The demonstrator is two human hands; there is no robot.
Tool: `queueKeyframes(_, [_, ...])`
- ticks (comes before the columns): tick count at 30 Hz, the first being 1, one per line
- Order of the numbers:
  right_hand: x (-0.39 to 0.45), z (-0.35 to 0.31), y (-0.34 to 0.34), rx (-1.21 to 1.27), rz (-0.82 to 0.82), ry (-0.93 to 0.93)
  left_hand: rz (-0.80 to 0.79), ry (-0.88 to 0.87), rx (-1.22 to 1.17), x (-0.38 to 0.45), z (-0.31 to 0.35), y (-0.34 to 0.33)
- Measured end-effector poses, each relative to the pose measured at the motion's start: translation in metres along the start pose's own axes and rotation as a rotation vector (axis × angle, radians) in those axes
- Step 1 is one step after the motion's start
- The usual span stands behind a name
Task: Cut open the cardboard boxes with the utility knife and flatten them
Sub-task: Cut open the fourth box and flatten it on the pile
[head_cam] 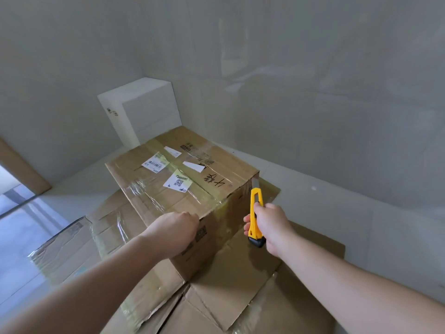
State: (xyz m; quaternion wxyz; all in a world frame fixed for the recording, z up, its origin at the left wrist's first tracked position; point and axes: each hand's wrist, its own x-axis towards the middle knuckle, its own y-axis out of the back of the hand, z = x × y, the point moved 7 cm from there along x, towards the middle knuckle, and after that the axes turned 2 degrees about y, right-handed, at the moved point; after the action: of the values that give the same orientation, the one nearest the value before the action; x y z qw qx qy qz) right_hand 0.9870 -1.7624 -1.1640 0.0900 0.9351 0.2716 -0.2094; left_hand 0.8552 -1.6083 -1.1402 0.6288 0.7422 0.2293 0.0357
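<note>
1. One sealed box (183, 186) sits in front of us, upright on flattened cardboard (240, 285) spread over the floor (337, 213). Its top is taped shut and carries several labels (177, 183) and handwritten marks.
2. We hold the knife (255, 213) in our right hand (269, 227), fingers wrapped tight round the yellow handle. The blade is out and points up and away from us. Its tip lies right at the box's far right top corner, though we cannot tell whether it has bitten into the card.
3. Our left hand (175, 229) rests on the near top edge of the box, fingers curled over the corner and gripping it, which we judge steadies the box.
4. What the coming cut turns on: the box lies to the left of the blade, and the knife's long axis runs nearly parallel to the right-hand vertical corner. Our right hand is the nearer one to that edge. The left hand sits well apart from the blade, on the opposite side of the near corner.
5. We judge this box is not yet opened: the tape across the top looks whole.
6. Further out, a white box (142, 109) stands in the corner against the grey walls (313, 92). A brown door edge (21, 165) shows at far left.
</note>
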Motion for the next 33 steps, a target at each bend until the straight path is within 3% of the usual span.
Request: queueKeyframes(33, [-0.043,0.02,-0.013,-0.052,-0.138,0.005,0.019,-0.063,-0.195,0.009,0.029,0.013])
